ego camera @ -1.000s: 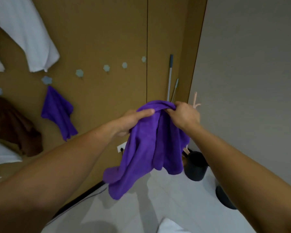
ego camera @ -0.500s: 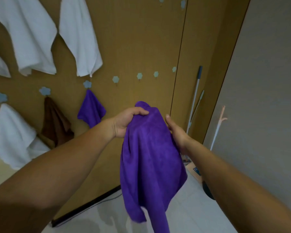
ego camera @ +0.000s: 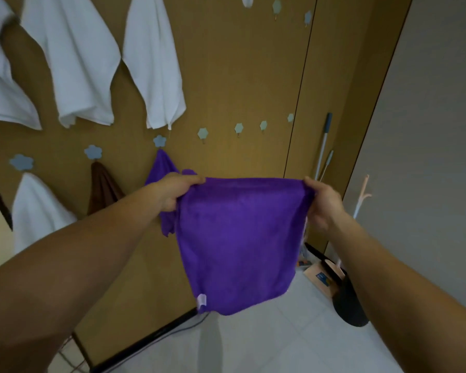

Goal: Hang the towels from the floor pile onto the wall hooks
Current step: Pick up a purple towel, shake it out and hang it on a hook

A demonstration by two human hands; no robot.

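Note:
A purple towel (ego camera: 240, 243) hangs spread flat in front of me, stretched along its top edge. My left hand (ego camera: 176, 191) grips its left top corner and my right hand (ego camera: 322, 203) grips its right top corner. Behind it on the brown wall, another purple towel (ego camera: 162, 168) hangs from a flower-shaped hook (ego camera: 159, 140). Three bare hooks (ego camera: 203, 133) follow to the right in the same row. White towels (ego camera: 156, 63) hang from the upper row. The floor pile is out of view.
A brown towel (ego camera: 102, 187) and a white towel (ego camera: 35, 211) hang at lower left. Mop handles (ego camera: 324, 144) lean in the corner beside a grey wall (ego camera: 428, 130). A black dustpan (ego camera: 345, 292) and a cardboard box (ego camera: 320, 278) sit on the white tiled floor.
My hands moved apart and pulled the bunched purple towel out flat. The view tilted upward, bringing more of the hanging white towels into sight.

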